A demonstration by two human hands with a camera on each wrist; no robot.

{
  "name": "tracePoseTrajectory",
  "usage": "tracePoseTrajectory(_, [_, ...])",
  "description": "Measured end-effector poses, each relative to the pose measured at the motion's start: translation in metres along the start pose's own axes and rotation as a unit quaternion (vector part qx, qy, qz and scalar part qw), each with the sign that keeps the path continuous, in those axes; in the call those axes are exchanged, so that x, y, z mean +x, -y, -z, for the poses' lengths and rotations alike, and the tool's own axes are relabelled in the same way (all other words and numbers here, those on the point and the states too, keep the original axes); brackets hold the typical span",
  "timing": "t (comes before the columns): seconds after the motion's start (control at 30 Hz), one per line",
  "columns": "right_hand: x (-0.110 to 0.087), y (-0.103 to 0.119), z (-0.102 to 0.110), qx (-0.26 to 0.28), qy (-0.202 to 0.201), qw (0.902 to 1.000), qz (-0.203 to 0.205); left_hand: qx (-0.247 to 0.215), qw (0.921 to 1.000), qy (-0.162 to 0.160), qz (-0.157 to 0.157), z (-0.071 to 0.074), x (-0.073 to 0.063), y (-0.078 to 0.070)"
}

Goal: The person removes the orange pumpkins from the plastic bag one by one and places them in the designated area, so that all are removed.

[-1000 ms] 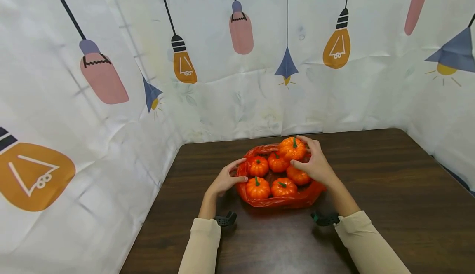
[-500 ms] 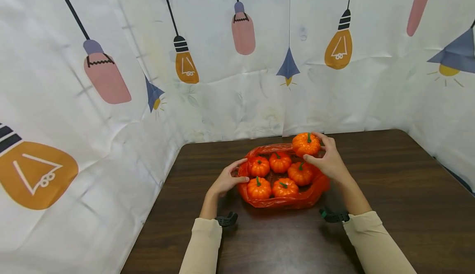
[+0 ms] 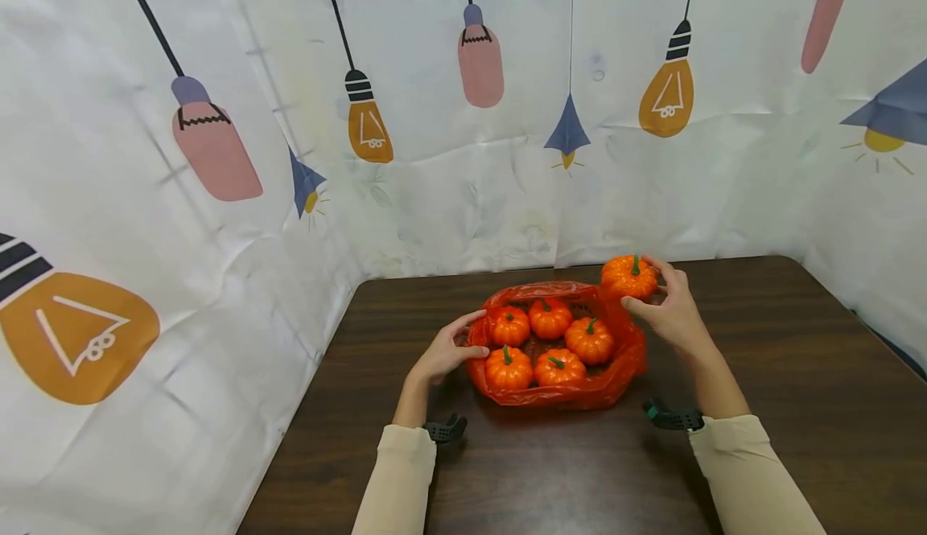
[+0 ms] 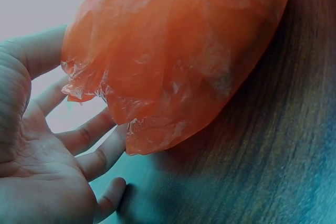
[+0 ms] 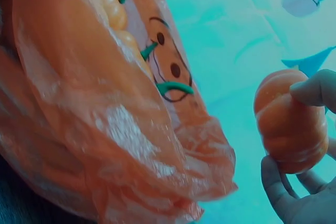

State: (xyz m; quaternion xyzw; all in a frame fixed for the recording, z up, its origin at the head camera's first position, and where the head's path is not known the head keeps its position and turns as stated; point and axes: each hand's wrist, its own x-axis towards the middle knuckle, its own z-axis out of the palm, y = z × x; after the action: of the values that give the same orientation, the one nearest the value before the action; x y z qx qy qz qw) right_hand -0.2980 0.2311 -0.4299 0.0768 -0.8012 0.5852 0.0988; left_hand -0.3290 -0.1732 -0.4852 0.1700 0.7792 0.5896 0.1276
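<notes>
An orange plastic bag (image 3: 630,358), spread wide at its mouth, sits on the table with several small orange pumpkins (image 3: 508,369) inside, green stems up. My left hand (image 3: 443,355) holds the bag's left end, thumb on the near side and fingers on the far side; in the left wrist view the fingers (image 4: 107,153) reach behind its crumpled edge. Beyond the bag's right rim my right hand (image 3: 681,315) grips another pumpkin (image 3: 627,279) between thumb and fingers. In the right wrist view that pumpkin (image 5: 289,124) is raised, apart from the bag.
The dark wooden table (image 3: 782,374) extends to both sides and in front of the bag. A white curtain (image 3: 449,213) printed with lamps and bulbs hangs behind it and at the left. A black device (image 3: 445,429) sits at each wrist.
My right hand has carried its pumpkin from above the bag to the right, past the rim. The left hand has stayed at the bag's left end.
</notes>
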Motion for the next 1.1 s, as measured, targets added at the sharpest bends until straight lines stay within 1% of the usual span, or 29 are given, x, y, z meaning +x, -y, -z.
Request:
tracePoseTrajectory(0.3, [0.002, -0.013, 0.014, -0.030, -0.021, 0.9992, -0.018, -0.006, 1.0000, 0.002, 0.002, 0.000, 0.001, 0.001])
tracePoseTrajectory(0.53, [-0.001, -0.025, 0.021, -0.040, -0.033, 0.9979, -0.038, -0.005, 1.0000, 0.000, 0.005, -0.001, 0.000, -0.001])
tracePoseTrajectory(0.83, [-0.004, -0.045, 0.029, -0.060, -0.038, 0.9951, -0.069, -0.007, 1.0000, 0.006, 0.003, -0.001, 0.002, 0.001])
tracePoseTrajectory(1.1, [-0.003, -0.056, 0.033, -0.067, -0.036, 0.9932, -0.088, -0.008, 0.9999, 0.006, 0.002, 0.000, 0.001, 0.001])
